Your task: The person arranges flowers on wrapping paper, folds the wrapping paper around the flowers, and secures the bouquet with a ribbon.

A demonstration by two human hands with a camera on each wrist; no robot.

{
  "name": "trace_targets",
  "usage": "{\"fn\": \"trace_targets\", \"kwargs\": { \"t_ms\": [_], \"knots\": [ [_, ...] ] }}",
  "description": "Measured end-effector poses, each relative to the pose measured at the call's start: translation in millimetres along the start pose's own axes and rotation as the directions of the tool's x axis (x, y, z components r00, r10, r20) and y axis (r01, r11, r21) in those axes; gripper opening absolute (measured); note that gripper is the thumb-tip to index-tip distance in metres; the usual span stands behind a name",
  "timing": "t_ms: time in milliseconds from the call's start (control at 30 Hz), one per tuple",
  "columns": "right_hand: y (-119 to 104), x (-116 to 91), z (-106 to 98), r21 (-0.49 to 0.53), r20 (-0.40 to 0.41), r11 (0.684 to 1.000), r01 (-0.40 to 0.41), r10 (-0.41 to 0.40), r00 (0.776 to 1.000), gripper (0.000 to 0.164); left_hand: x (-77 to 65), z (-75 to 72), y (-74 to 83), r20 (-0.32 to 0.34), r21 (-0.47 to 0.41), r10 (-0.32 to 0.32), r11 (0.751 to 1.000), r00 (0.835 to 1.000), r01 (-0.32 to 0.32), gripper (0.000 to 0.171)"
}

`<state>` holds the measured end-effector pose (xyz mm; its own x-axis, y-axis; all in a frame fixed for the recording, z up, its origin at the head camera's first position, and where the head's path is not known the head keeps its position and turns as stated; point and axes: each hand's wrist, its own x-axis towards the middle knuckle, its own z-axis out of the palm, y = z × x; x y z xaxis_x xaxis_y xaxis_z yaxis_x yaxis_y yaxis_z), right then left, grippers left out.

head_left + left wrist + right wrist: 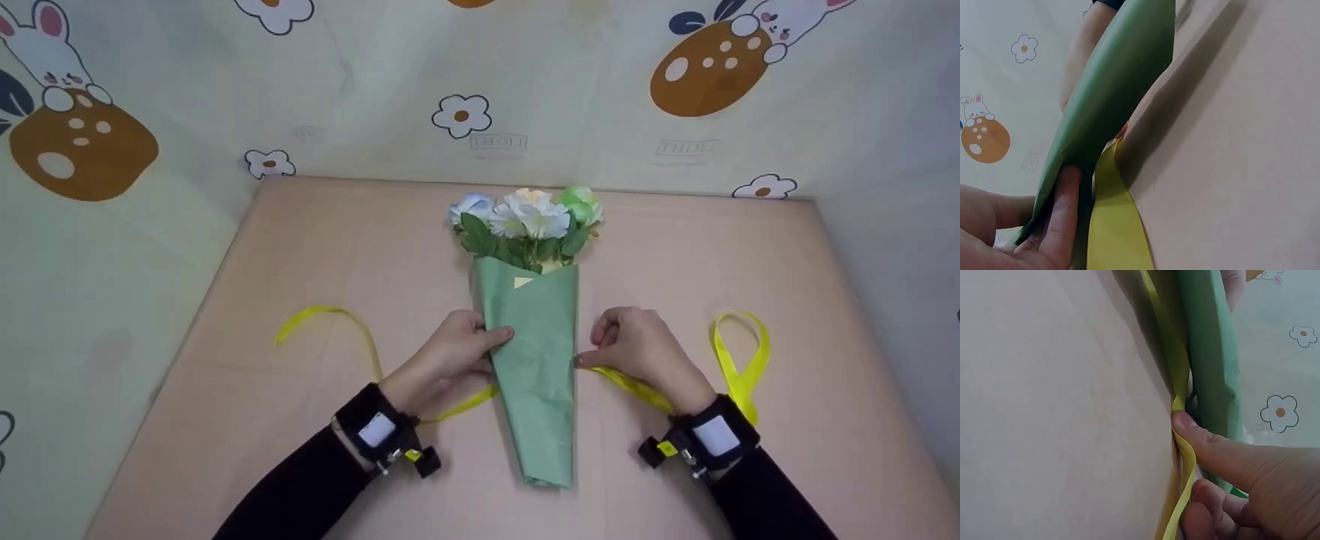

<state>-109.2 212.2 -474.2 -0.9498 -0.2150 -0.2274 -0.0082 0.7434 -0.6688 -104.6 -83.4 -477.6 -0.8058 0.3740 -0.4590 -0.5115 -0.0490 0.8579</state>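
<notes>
A bouquet (531,360) wrapped in green paper lies in the middle of the table, its blue, white and green flowers (529,214) pointing away from me. My left hand (450,352) grips the wrap's left edge, thumb on top and fingers beneath, lifting that side in the left wrist view. A yellow ribbon (1114,219) runs underneath the bouquet and comes out on both sides. At the right edge of the wrap, my right hand (637,349) holds the ribbon, its thumb (1207,439) pressed against it and the other fingers curled.
The ribbon's left end (330,309) curves loosely over the pink tabletop (247,420). Its right part forms a loop (765,349) beyond my right wrist. Printed cloth (375,97) with flowers and rabbits stands behind the table and along its sides.
</notes>
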Motion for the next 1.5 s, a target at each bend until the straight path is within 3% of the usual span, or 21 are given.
{"fn": "trace_targets", "kwargs": {
  "t_ms": [100,133,167,200,233,300,367,400,467,533,567,733,833,867,1000,1067,1133,1200,1333,1500],
  "knots": [
    [0,0,-3,-0.007,0.031,1.000,-0.015,0.015,0.999,0.041,-4.0,-1.2,-0.4,0.017,0.077,0.002,0.997,1.000,-0.004,0.028],
    [-1,0,-4,-0.009,0.044,1.000,-0.019,0.019,0.999,0.040,-6.1,-2.4,0.1,0.019,0.143,0.009,0.990,1.000,-0.011,0.028],
    [-1,-1,-4,-0.007,0.057,1.000,-0.024,0.024,0.998,0.040,-8.3,-4.3,1.0,0.016,0.284,0.045,0.958,0.999,-0.047,0.029],
    [-1,-1,-5,-0.005,0.068,1.000,-0.026,0.026,0.997,0.039,-10.9,-6.6,2.1,0.013,0.433,0.084,0.898,0.996,-0.082,0.033],
    [-1,-1,-6,-0.002,0.078,1.000,-0.029,0.029,0.997,0.039,-14.1,-8.6,3.6,0.016,0.569,0.125,0.815,0.992,-0.112,0.039],
    [-2,-2,-7,0.005,0.096,1.000,-0.030,0.030,0.995,0.038,-22.6,-12.5,6.2,0.025,0.766,0.195,0.627,0.981,-0.144,0.047],
    [-3,-3,-8,0.013,0.117,0.999,-0.033,0.032,0.993,0.037,-31.8,-15.5,7.5,0.050,0.886,0.244,0.436,0.969,-0.155,0.051],
    [-3,-4,-9,0.015,0.127,0.999,-0.037,0.035,0.991,0.037,-36.9,-16.1,7.5,0.062,0.908,0.237,0.390,0.969,-0.154,0.050],
    [-4,-6,-10,0.021,0.147,0.998,-0.053,0.049,0.988,0.036,-45.7,-16.7,5.8,0.073,0.936,0.202,0.324,0.977,-0.137,0.047],
    [-5,-8,-11,0.014,0.166,0.998,-0.063,0.060,0.984,0.034,-51.8,-16.9,3.5,0.080,0.954,0.156,0.276,0.985,-0.121,0.044],
    [-6,-9,-12,0.007,0.174,0.998,-0.063,0.060,0.983,0.033,-54.3,-17.4,2.7,0.084,0.957,0.138,0.264,0.987,-0.119,0.040],
    [-9,-13,-11,-0.043,0.212,0.999,-0.008,0.017,0.977,0.023,-58.1,-25.6,5.8,0.097,0.955,0.111,0.269,0.989,-0.124,0.025],
    [-9,-15,-12,-0.051,0.226,0.998,0.025,-0.013,0.974,0.017,-56.3,-35.5,14.5,0.088,0.942,0.113,0.314,0.990,-0.120,0.019],
    [-8,-15,-13,-0.049,0.230,0.998,0.038,-0.025,0.973,0.015,-55.1,-39.6,17.9,0.087,0.932,0.104,0.344,0.991,-0.118,0.017],
    [-4,-19,-19,-0.029,0.254,0.996,0.084,-0.074,0.964,0.014,-48.0,-57.4,28.6,0.092,0.849,0.039,0.519,0.995,-0.099,0.011],
    [-2,-21,-24,-0.026,0.262,0.994,0.107,-0.097,0.960,0.015,-44.1,-64.4,30.8,0.112,0.799,0.008,0.594,0.994,-0.095,0.011],
    [-1,-22,-29,-0.016,0.273,0.993,0.115,-0.106,0.956,0.015,-40.7,-68.2,31.8,0.115,0.770,-0.014,0.633,0.993,-0.080,0.012],
    [2,-23,-34,0.004,0.279,0.994,0.113,-0.109,0.954,0.019,-38.4,-69.0,32.5,0.117,0.757,-0.026,0.650,0.993,-0.072,0.013],
    [6,-25,-44,0.088,0.303,0.994,0.059,-0.083,0.949,0.030,-36.7,-66.6,37.0,0.125,0.759,-0.043,0.648,0.991,-0.067,0.014],
    [10,-24,-55,0.112,0.347,0.994,0.016,-0.054,0.936,0.019,-36.7,-67.2,45.6,0.161,0.792,-0.082,0.605,0.984,-0.079,0.015]
  ]
}}
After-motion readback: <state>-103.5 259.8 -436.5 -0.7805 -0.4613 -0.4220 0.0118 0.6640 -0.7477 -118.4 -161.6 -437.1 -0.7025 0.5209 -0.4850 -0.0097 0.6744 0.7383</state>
